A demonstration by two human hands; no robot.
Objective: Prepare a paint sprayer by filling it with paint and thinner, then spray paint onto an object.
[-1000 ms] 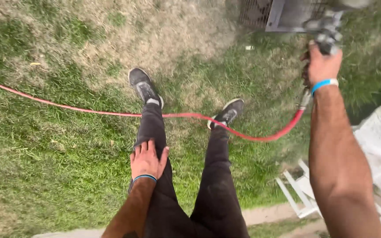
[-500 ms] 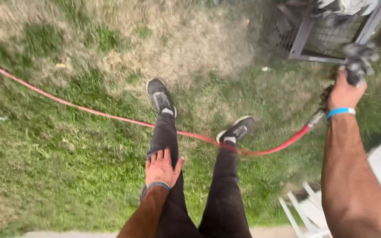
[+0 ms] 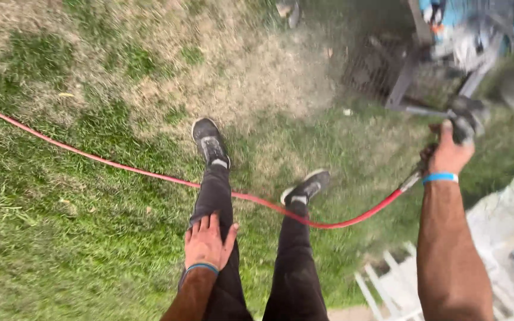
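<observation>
Right hand (image 3: 448, 156) grip closed around spray gun (image 3: 464, 119), fed by red hose (image 3: 150, 173) crossing grass (image 3: 60, 238). Left hand (image 3: 207, 241) open, flat on thigh (image 3: 212, 202).

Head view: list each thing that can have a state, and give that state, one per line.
Right hand: raised, closed around the spray gun.
Spray gun: held up, blurred.
Red hose: lying slack across the grass, rising to the gun.
Left hand: flat on the left thigh, holding nothing.
White frame: lying on the grass at lower right.
</observation>
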